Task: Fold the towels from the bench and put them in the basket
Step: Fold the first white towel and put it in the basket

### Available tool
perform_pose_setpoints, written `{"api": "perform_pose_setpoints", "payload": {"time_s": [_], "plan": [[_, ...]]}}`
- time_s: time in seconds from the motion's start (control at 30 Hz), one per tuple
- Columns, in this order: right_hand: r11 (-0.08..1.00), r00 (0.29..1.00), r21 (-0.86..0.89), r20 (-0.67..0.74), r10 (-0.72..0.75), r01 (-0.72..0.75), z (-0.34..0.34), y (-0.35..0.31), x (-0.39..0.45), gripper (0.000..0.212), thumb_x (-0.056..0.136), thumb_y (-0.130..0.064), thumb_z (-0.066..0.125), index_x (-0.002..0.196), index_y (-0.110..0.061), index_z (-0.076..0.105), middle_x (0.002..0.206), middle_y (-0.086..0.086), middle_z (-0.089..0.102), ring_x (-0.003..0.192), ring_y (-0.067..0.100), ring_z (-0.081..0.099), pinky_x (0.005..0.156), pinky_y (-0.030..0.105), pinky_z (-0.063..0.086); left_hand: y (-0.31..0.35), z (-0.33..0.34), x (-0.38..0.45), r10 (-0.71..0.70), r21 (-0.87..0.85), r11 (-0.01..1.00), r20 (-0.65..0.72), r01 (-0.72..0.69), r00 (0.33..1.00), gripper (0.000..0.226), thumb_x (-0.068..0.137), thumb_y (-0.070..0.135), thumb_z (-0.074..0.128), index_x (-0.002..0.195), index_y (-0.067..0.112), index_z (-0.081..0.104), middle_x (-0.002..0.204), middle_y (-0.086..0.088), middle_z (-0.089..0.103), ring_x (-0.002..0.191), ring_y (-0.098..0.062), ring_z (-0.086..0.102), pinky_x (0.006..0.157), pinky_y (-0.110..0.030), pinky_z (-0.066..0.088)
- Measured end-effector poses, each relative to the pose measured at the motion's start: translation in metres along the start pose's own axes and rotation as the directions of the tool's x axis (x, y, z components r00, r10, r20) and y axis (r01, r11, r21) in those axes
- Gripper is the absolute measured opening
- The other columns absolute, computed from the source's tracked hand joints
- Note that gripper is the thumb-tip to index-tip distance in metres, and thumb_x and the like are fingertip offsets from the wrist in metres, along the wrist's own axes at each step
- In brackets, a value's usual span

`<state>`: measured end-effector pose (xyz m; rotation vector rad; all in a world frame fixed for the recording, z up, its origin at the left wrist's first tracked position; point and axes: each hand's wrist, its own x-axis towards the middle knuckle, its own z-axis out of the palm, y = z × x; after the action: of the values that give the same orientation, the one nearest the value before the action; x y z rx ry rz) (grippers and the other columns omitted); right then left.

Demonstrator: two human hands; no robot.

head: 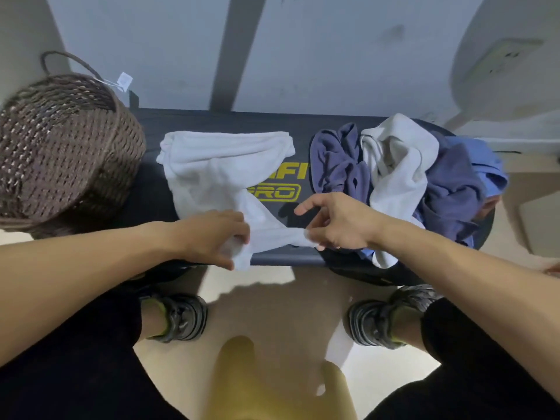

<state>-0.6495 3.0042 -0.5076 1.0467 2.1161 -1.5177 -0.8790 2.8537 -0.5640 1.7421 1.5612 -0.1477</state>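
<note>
Head view: my left hand (218, 237) and right hand (336, 222) pinch, I think, the white towel's (212, 171) near edge on the bench (288, 259), between basket (60, 147) and towel heap (424, 183).

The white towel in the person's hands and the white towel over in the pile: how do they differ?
The held white towel lies spread on the bench near the basket, alone; the piled white towel sits crumpled among blue cloths. The left hand and right hand pinch the spread one's near edge; nobody touches the piled one. Both are unfolded.
</note>
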Motion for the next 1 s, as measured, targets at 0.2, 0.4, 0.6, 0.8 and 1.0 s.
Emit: {"api": "perform_pose_setpoints", "payload": {"time_s": [0.2, 0.4, 0.6, 0.8, 1.0], "plan": [[0.989, 0.978, -0.15, 0.204, 0.037, -0.006, -0.006, -0.001, -0.013, 0.043, 0.087, 0.01, 0.049, 0.113, -0.016, 0.073, 0.056, -0.008, 0.062, 0.049, 0.001, 0.051, 0.054, 0.012, 0.04, -0.008, -0.007, -0.002, -0.08, -0.003, 0.997, 0.072, 0.081, 0.994, 0.015, 0.084, 0.028, 0.072, 0.078, 0.026, 0.058, 0.08, 0.005, 0.062, 0.071, -0.013, 0.054, 0.067, -0.025, 0.044], [0.992, 0.957, -0.129, 0.288, 0.036, 0.002, -0.013, 0.001, -0.022, 0.037, 0.088, 0.003, 0.049, 0.096, -0.02, 0.077, 0.078, 0.011, 0.065, 0.055, 0.005, 0.046, 0.061, 0.022, 0.04, -0.009, -0.033, -0.012, -0.191, -0.537, 0.818, 0.084, 0.205, 0.978, 0.009, 0.098, 0.024, 0.059, 0.093, 0.017, 0.056, 0.068, 0.004, 0.066, 0.062, -0.003, 0.058, 0.065, -0.015, 0.048], [0.975, 0.976, 0.206, 0.213, 0.04, -0.085, -0.021, 0.004, -0.018, 0.033, 0.081, 0.008, 0.046, 0.078, -0.004, 0.076, 0.06, 0.007, 0.061, 0.054, 0.017, 0.05, 0.049, 0.019, 0.036, -0.025, -0.049, -0.024, -0.462, -0.903, 0.388, -0.019, 0.183, 0.887, 0.013, 0.099, 0.026, 0.056, 0.094, 0.017, 0.064, 0.068, 0.008, 0.069, 0.06, -0.006, 0.064, 0.058, -0.024, 0.049], [0.819, 0.999, 0.573, 0.016, -0.049, 0.031, -0.019, -0.009, -0.004, 0.021, 0.096, -0.001, 0.052, 0.103, -0.007, 0.071, 0.084, 0.003, 0.072, 0.07, 0.016, 0.064, 0.063, 0.026, 0.054, -0.045, -0.055, -0.027, -0.69, -0.98, 0.195, -0.161, -0.032, 0.706, 0.018, 0.101, 0.024, 0.052, 0.098, 0.016, 0.068, 0.081, 0.005, 0.077, 0.071, -0.008, 0.072, 0.058, -0.024, 0.054], [0.827, 0.99, 0.556, -0.139, -0.003, 0.081, -0.012, -0.003, 0.011, 0.039, 0.093, -0.011, 0.065, 0.131, -0.019, 0.056, 0.109, 0.005, 0.073, 0.098, 0.02, 0.071, 0.085, 0.035, 0.053, -0.058, -0.056, -0.028, -0.733, -0.984, 0.18, -0.129, 0.008, 0.667, 0.015, 0.096, 0.023, 0.06, 0.102, 0.013, 0.069, 0.092, -0.003, 0.076, 0.079, -0.018, 0.072, 0.066, -0.032, 0.054]]}}
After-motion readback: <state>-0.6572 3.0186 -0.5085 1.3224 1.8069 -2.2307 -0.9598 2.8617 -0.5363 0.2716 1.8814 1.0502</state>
